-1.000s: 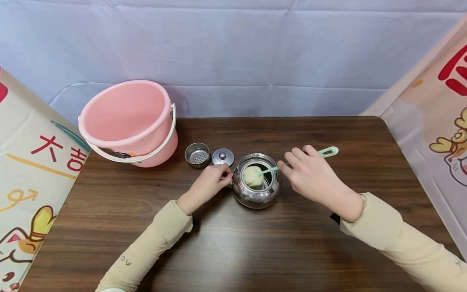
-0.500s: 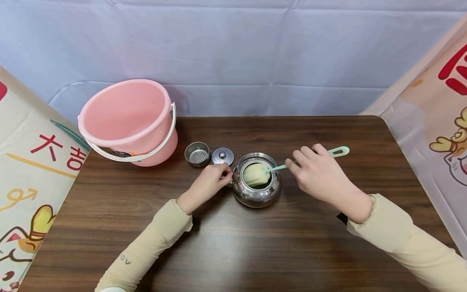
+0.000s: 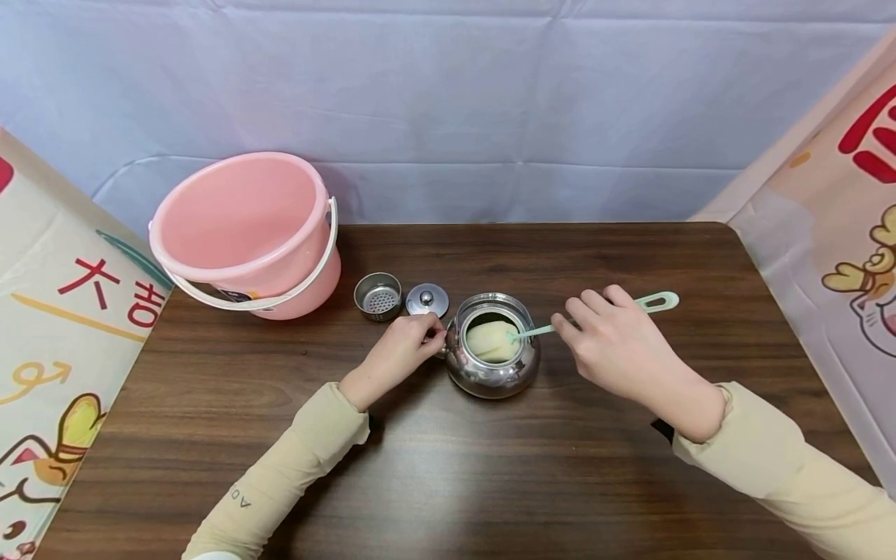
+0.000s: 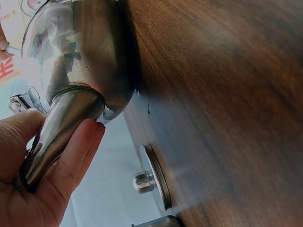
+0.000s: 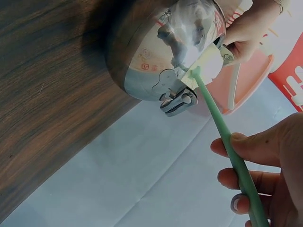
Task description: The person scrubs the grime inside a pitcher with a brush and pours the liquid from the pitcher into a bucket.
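Note:
A round, shiny metal teapot [image 3: 493, 379] stands upright on the table with its top uncovered. The left hand [image 3: 400, 351] is at its left side; in the left wrist view, thumb and fingers grip the tapered metal spout [image 4: 64, 130]. Pinched in the right hand [image 3: 623, 342] is a green handle [image 5: 220, 120] with a looped end. At its other end a pale yellow sponge head [image 3: 492, 341] sits in the teapot's opening. How far down the sponge reaches is hidden.
Left of the teapot lie a metal lid [image 3: 427, 299] with a knob and a small perforated strainer cup [image 3: 379, 297]. A pink bucket [image 3: 280, 268] with a white handle stands at the back left of the wooden table [image 3: 448, 482]. Cloth hangs behind.
The right hand has shifted to the right with the green handle, which lies at a flatter angle. The sponge has turned and moved within the opening. The left hand keeps its place.

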{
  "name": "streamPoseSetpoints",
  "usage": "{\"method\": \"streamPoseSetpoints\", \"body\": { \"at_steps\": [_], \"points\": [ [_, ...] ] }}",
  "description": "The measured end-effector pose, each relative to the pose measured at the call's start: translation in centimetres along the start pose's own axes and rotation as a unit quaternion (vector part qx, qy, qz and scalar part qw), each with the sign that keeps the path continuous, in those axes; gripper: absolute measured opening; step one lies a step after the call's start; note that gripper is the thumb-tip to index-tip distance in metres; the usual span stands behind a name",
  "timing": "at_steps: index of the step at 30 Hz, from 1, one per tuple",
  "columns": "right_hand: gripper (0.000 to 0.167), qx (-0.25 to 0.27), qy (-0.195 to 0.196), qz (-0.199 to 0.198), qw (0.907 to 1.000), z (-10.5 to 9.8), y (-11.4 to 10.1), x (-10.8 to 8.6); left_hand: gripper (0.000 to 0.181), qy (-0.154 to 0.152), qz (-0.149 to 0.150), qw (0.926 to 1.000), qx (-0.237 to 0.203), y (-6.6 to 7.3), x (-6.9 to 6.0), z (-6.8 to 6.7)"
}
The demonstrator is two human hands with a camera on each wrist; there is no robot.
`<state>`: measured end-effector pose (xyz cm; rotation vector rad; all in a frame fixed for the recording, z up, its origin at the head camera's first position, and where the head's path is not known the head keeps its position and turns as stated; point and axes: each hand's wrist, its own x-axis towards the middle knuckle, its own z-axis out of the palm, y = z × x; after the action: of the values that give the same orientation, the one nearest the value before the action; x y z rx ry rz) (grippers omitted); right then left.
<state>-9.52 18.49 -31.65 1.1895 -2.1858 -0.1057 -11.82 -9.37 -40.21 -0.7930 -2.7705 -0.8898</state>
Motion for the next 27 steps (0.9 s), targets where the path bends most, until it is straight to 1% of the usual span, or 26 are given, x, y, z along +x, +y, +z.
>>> {"method": "streamPoseSetpoints", "body": {
  "at_steps": [7, 13, 18, 27],
  "points": [
    [0.041, 0.017, 0.008, -0.003, 0.9998, 0.3, -0.6, 0.2, 0.006, 0.0, 0.0, 1.0, -0.002, -0.1, 0.0, 0.1],
    [0.042, 0.016, -0.004, -0.004, 0.9999, 0.4, -1.0, 0.7, 0.006, -0.002, -0.003, 1.0, -0.002, -0.1, 0.0, 0.2],
    [0.041, 0.019, -0.002, 0.002, 0.9998, 0.8, -0.9, 1.1, 0.006, 0.0, -0.001, 1.0, -0.003, -0.1, 0.0, 0.1],
    [0.034, 0.021, 0.026, 0.011, 0.9994, 1.7, -0.1, 1.2, 0.006, -0.001, 0.0, 1.0, -0.001, -0.1, 0.1, 0.0]
  ]
}}
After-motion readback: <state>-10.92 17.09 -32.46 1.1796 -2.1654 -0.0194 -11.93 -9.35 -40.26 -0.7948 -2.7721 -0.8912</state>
